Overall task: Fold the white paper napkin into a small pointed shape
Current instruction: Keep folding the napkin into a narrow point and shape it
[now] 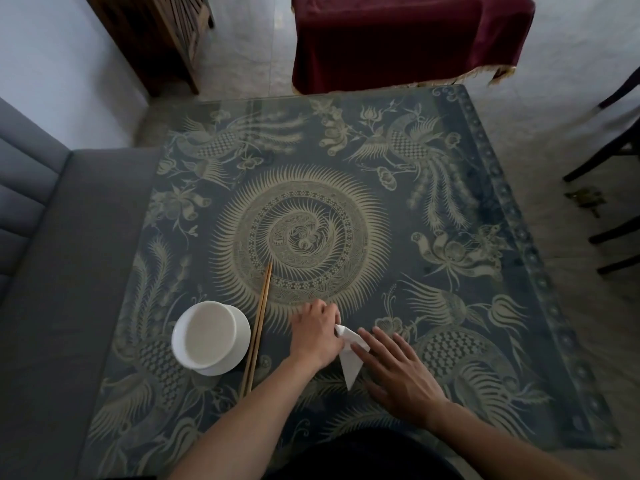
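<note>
The white paper napkin (351, 362) lies on the patterned table, folded into a narrow wedge whose sharp tip points toward me. My left hand (317, 332) covers its far left end, with fingers curled over the paper and pinching its upper edge. My right hand (398, 372) lies flat with fingers spread, fingertips pressing on the napkin's right side. The upper part of the napkin is hidden under both hands.
A white bowl on a white saucer (209, 337) stands to the left. A pair of wooden chopsticks (258, 327) lies between the bowl and my left hand. The glass-topped table (346, 220) has a grey sofa (52, 271) on its left and dark chair legs (609, 202) on its right.
</note>
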